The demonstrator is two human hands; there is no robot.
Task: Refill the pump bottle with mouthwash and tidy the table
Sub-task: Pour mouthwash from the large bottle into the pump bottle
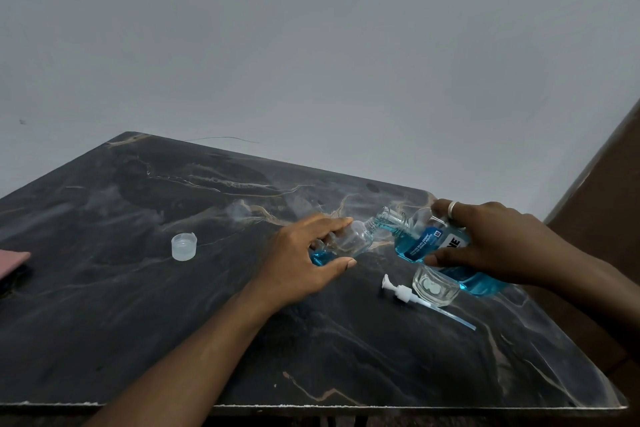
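Glass [435, 286] and pump head [401, 292] crowd the table's [138, 322] right edge.

On the dark marble-patterned table [173, 305], the left hand [298, 262] grips a small clear plastic pump bottle [349, 239], tilted, just left of the large clear mouthwash bottle of blue liquid [426, 243] in the right hand [498, 243], their mouths meeting. A clear glass tumbler [434, 286] stands under the large bottle, with the white pump head and its tube [405, 293] lying beside it on the left. A translucent plastic cap [184, 246] sits well apart to the left.

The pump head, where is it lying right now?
The pump head lies on the table, right of centre in the head view, against the empty glass, below the tilted mouthwash bottle.
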